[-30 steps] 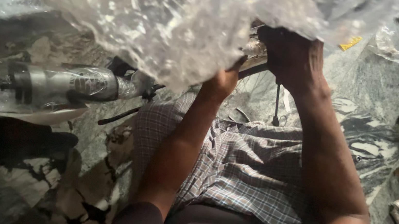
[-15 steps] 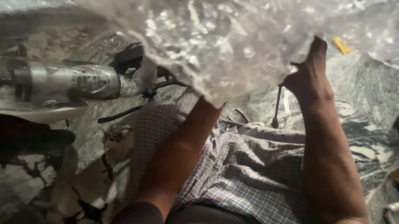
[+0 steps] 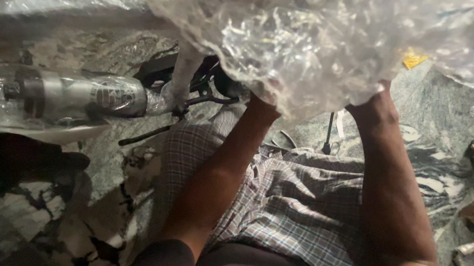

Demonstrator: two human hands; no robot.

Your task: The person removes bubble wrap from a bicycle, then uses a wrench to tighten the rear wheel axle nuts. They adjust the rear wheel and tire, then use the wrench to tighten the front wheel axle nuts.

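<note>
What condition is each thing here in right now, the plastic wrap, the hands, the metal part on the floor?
Bubble wrap sheet: crumpled, lifted over the lap.
Left hand: raised, mostly hidden under the wrap.
Right hand: raised, gripping the wrap's edge.
Silver cylindrical part: lying on its side, bagged in clear plastic.
Screwdriver: lying on the stone floor, untouched.

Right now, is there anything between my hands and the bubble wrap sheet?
Nothing visible. Both the left hand and the right hand are already up against the bubble wrap sheet, their fingers hidden under its lower edge.
</note>
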